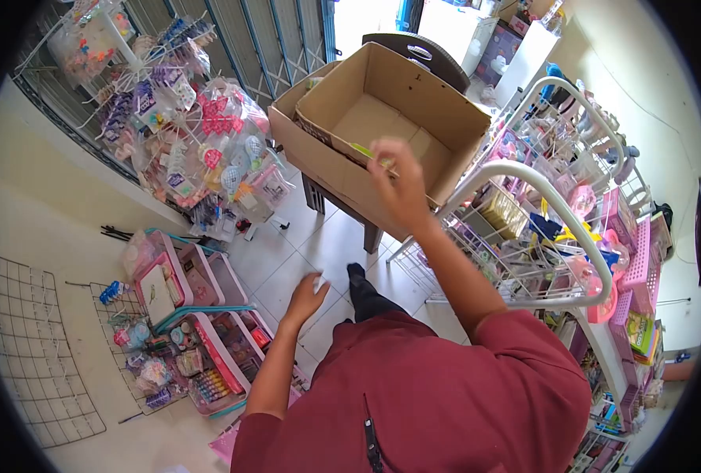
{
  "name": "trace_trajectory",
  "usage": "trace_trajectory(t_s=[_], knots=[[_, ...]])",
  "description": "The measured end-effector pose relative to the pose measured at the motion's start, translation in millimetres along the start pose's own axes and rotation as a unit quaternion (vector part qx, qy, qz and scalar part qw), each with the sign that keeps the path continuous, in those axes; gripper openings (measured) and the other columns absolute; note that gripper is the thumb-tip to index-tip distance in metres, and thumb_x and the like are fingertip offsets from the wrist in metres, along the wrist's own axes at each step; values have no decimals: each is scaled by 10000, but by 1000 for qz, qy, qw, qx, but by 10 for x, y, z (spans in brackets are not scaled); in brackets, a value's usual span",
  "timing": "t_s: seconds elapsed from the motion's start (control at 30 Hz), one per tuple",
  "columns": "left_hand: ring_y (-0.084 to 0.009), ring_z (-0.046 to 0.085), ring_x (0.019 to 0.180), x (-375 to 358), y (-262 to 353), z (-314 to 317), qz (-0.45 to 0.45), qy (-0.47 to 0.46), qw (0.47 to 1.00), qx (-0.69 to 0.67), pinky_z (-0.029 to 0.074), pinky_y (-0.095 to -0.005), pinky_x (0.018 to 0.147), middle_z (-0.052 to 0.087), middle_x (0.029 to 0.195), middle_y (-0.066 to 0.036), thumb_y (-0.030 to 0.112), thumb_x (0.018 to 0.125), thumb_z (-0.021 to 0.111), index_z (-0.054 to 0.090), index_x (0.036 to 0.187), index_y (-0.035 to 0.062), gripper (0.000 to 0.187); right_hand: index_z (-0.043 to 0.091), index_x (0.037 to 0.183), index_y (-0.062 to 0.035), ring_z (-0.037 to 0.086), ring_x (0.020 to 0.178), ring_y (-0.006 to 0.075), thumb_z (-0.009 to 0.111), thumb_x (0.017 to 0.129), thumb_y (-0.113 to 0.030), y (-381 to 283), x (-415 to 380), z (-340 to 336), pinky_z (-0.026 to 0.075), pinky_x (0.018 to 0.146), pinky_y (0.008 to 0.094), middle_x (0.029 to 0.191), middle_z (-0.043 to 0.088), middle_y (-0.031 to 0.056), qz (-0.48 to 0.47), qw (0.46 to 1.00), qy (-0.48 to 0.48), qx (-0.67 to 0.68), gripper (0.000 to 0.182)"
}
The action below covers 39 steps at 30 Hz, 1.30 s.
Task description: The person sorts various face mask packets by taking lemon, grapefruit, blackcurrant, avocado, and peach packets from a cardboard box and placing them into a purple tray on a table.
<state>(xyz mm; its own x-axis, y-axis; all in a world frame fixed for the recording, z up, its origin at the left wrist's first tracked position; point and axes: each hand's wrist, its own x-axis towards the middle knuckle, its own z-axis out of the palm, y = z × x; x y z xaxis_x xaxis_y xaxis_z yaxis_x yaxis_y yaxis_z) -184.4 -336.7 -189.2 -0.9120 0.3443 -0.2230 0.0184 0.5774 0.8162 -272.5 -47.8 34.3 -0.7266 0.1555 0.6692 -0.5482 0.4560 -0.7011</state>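
Observation:
My right hand (401, 181) reaches over the near wall of an open cardboard box (394, 110), slightly blurred. Its fingers are closed around a thin yellow-green thing (361, 149) whose kind I cannot make out. The part of the box that shows inside is bare brown card. This box sits within or against a larger carton (319, 158), on a dark chair or stool (372, 236). My left hand (308, 298) hangs low at my side above the tiled floor, fingers apart and holding nothing.
Bagged hair accessories (208, 150) hang on a rack at left. Pink-and-white drawer units (208, 347) stand below, by a wire grid (39, 347). To the right, a white wire rack (555, 189) is crowded with small goods. Dark bits (248, 229) lie on the floor.

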Motion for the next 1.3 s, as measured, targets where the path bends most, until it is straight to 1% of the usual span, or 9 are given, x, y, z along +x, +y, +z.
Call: trace_trajectory(t_s=[0.13, 0.23, 0.3, 0.47, 0.8, 0.93, 1.07, 1.27, 1.3], knots=[[-418, 531, 1282, 782, 1507, -545, 273, 71, 958, 51, 439, -436, 1079, 551, 1364, -235, 247, 929, 698, 536, 1345, -22, 521, 630, 1138, -28, 655, 923, 284, 645, 943, -90, 570, 966, 182, 519, 843, 406, 1076, 650, 154, 25, 996, 74, -35, 205], [-410, 489, 1323, 1286, 2003, -736, 351, 86, 930, 75, 408, -434, 1109, 499, 1423, -209, 183, 901, 729, 526, 1369, 9, 539, 627, 1167, -28, 662, 970, 322, 650, 946, -193, 1402, 967, 312, 523, 892, 442, 1110, 644, 181, 88, 988, 64, -108, 277], [-409, 438, 1371, 1662, 2147, -852, 374, 101, 914, 123, 363, -484, 1137, 470, 1460, -196, 191, 889, 741, 525, 1387, 34, 564, 638, 1208, -24, 652, 1081, 370, 685, 908, -282, 1779, 749, 371, 516, 965, 478, 1181, 633, 210, 132, 917, -124, -355, 398], [-367, 275, 1499, 2194, 2160, -1130, 365, 116, 877, 291, 162, -708, 1165, 412, 1543, -111, 252, 832, 794, 530, 1437, 148, 668, 654, 1259, -21, 599, 1224, 400, 726, 856, -294, 1716, 596, 363, 510, 1020, 476, 1316, 600, 229, 293, 797, -418, -323, 493], [-324, 331, 1424, 2466, 1818, -1270, 412, 26, 888, 201, 189, -588, 1176, 505, 1389, -67, 255, 833, 779, 606, 1370, 214, 566, 646, 1182, -4, 618, 1196, 368, 856, 700, -248, 2042, 1009, 486, 541, 975, 458, 1227, 652, 196, 330, 663, -576, -345, 580], [-346, 322, 1419, 2499, 1797, -1340, 440, 10, 874, 208, 263, -526, 1148, 503, 1383, -84, 235, 817, 802, 597, 1383, 186, 604, 735, 1038, -9, 702, 976, 392, 818, 720, -223, 2374, 335, 632, 570, 883, 465, 1055, 722, 215, 171, 798, -442, -371, 392], [-336, 323, 1421, 2490, 1818, -1462, 440, -23, 872, 214, 255, -526, 1142, 502, 1398, -80, 240, 818, 800, 592, 1395, 187, 615, 743, 1001, 3, 709, 922, 399, 755, 811, -269, 2465, 594, 545, 567, 867, 473, 1014, 731, 227, 277, 693, -582, -322, 332], [-346, 349, 1412, 2493, 1958, -1601, 436, -58, 872, 214, 273, -527, 1139, 477, 1453, -111, 219, 824, 798, 564, 1420, 154, 644, 724, 1073, 8, 699, 907, 399, 595, 907, -164, 1996, 1048, 145, 546, 820, 457, 962, 726, 232, 328, 771, -465, -285, 272], [-343, 370, 1401, 2511, 1953, -1635, 434, -34, 888, 146, 307, -506, 1128, 470, 1460, -135, 197, 833, 794, 546, 1424, 114, 646, 719, 1078, 10, 711, 891, 358, 590, 917, -139, 1827, 1157, 72, 547, 802, 435, 953, 735, 212, 331, 830, -380, -241, 255]])
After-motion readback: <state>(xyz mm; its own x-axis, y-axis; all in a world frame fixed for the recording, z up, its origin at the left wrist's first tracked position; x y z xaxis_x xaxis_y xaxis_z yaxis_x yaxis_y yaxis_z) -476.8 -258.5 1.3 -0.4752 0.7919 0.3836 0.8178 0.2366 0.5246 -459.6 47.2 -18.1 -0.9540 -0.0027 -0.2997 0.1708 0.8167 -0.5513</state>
